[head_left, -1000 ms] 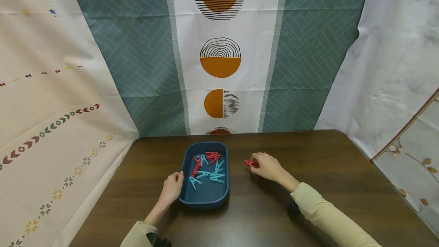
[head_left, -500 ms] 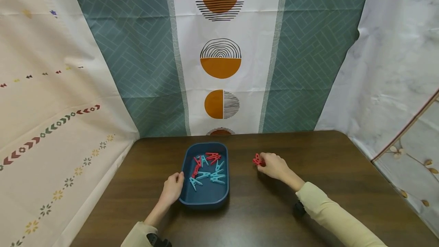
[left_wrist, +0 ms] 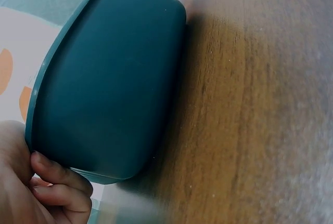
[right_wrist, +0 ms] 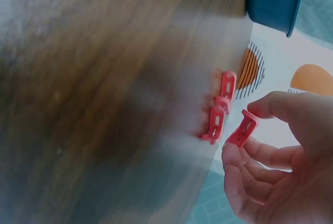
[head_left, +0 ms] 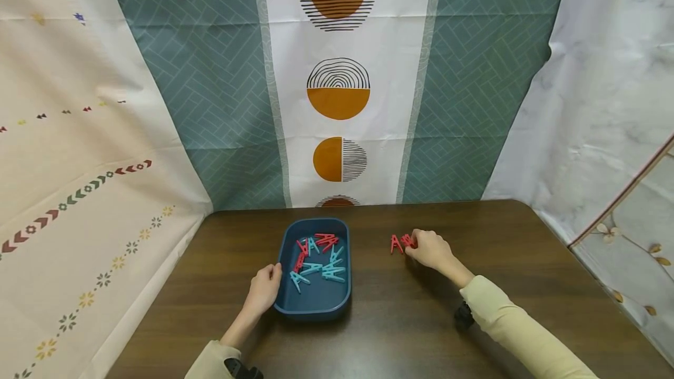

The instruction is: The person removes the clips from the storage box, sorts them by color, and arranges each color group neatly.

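My left hand (head_left: 263, 290) grips the left rim of a dark blue plastic bin (head_left: 312, 304); in the left wrist view its curled fingers (left_wrist: 65, 193) hold the bin's corner. Several red and light blue clothespins (head_left: 312, 268) lie inside. On the table right of the bin stands a red clothespin (head_left: 396, 244), legs spread. Beside it my right hand (head_left: 433, 250) pinches another red clothespin (right_wrist: 243, 129) between thumb and fingertips, just above the table. Two red clothespin pieces (right_wrist: 214, 122) show end to end on the table in the right wrist view.
The dark wooden table (head_left: 379, 332) ends at the back against a patterned cloth (head_left: 347, 168). Light cloths hang on the left (head_left: 121, 238) and right sides. Black straps (head_left: 464, 316) are on both wrists.
My right hand has moved right along the table. A red clothespin it was holding now stands on the table, left of the fingers. The left hand and the bin have stayed put.
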Available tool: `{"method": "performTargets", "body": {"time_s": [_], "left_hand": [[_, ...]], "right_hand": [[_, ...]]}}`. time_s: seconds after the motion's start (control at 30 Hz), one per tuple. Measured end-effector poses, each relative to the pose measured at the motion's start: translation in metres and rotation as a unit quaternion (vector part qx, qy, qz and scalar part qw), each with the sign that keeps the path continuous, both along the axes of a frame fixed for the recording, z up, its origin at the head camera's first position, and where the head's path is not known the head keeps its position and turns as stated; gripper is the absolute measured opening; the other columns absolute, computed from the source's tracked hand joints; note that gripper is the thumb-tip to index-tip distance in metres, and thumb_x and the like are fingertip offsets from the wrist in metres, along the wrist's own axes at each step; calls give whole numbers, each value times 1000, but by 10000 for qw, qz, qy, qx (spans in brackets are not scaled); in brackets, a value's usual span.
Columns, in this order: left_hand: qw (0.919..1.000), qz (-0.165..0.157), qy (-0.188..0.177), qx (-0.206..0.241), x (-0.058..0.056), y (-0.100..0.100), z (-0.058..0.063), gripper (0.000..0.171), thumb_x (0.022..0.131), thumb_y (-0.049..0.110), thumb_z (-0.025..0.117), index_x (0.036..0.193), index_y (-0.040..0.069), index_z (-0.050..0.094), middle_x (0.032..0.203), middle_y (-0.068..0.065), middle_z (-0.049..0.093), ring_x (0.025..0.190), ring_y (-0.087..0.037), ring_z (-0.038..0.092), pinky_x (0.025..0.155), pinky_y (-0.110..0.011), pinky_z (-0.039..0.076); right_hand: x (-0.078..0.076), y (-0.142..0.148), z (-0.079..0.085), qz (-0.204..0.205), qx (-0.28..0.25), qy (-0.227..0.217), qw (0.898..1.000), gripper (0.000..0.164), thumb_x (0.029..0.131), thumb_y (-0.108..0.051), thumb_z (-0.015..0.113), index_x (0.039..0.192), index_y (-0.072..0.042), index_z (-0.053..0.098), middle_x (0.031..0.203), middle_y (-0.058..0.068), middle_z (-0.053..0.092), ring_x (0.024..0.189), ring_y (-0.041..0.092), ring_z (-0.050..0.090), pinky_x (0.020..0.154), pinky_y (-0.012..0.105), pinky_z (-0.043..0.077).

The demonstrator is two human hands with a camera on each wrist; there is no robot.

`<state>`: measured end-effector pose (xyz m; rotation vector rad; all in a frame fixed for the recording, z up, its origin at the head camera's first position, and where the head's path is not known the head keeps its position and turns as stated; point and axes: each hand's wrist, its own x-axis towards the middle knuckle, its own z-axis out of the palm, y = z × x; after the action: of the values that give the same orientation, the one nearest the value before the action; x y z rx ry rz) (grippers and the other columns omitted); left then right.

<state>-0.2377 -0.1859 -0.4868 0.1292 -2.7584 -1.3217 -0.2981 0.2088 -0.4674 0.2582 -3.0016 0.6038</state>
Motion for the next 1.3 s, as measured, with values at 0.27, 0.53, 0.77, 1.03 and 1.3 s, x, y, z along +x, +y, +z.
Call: {"method": "performTargets", "body": {"time_s": [0.27, 0.53, 0.77, 1.03, 1.3], "left_hand": [[10000, 33, 10, -48, -1, 0, -1, 38, 102, 27, 41, 70, 8, 44, 60, 1, 34, 54, -13, 35, 51, -26, 29], [10000, 63, -26, -22, 0, 0, -2, 39, 103, 29, 40, 69, 8, 43, 60, 1, 34, 54, -13, 34, 51, -26, 30], [10000, 80, 8, 5, 0, 1, 0, 39, 103, 29, 41, 70, 8, 44, 60, 1, 34, 54, -13, 35, 51, -26, 29], [9999, 39, -99, 108, -2, -1, -3, 40, 103, 32, 40, 71, 8, 45, 61, 1, 35, 54, -14, 36, 51, -26, 30], [9999, 85, -77, 81, 1, 0, 0, 37, 103, 27, 41, 71, 8, 44, 61, 1, 34, 55, -13, 36, 51, -26, 30]], "right_hand": [[-2, 7, 0, -288, 32, -141, 9995, 20, 83, -24, 68, 83, -7, 58, 65, 3, 52, 54, 16, 45, 44, 27, 32], [-3, 13, -1, -552, -88, -261, 9981, 26, 85, -25, 67, 75, -6, 52, 57, 1, 42, 50, 14, 39, 42, 25, 28], [-6, 18, -2, -809, -121, -429, 9957, 32, 87, -26, 65, 67, -9, 47, 55, -2, 37, 49, 13, 36, 42, 25, 28], [-7, 17, 1, -938, -54, -649, 9935, 40, 88, -24, 64, 59, -13, 41, 53, -2, 37, 48, 13, 37, 43, 25, 29], [-15, 18, -2, -827, -36, -859, 9929, 37, 90, -22, 62, 56, -11, 49, 52, 0, 49, 48, 13, 40, 48, 25, 32]]}}
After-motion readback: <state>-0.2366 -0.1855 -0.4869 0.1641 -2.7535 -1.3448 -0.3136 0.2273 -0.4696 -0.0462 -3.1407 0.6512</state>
